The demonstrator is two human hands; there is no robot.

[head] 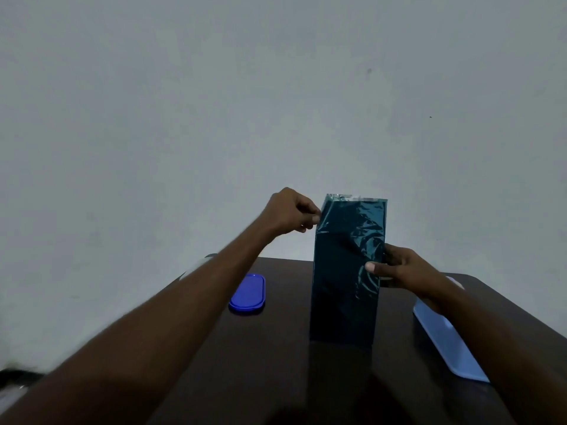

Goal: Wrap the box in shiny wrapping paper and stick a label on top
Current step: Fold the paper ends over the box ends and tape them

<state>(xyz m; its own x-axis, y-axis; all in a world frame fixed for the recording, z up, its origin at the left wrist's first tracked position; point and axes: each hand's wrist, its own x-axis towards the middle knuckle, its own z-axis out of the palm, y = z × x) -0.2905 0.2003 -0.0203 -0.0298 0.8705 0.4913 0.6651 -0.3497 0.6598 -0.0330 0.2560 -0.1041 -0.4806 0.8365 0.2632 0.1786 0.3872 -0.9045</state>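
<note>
Nearest the camera, at 6 o'clock, the dark desk (276,363) is filling the bottom of the view, its bare surface lying open in front of the box between the two forearms. At 4 o'clock a pale blue tray (445,342) is lying close to the desk's right edge, partly under the right forearm. At 8 o'clock a blue oval lid (248,294) is lying flat, well apart from the box, with free desk between them.

At the centre the box (343,286), covered in shiny teal wrapping paper (352,228), is standing upright on its end on the desk, its long axis vertical and its top pointing to 12 o'clock. The paper is wrinkling over the upper half and rising just past the top as an open edge.

The right hand (399,268) is gripping the box's right side about midway up, thumb pressing on the front face. The left hand (290,211) is pinching the paper's upper left edge.

Beyond the desk's far edge a plain grey wall (276,102) is filling the view.
</note>
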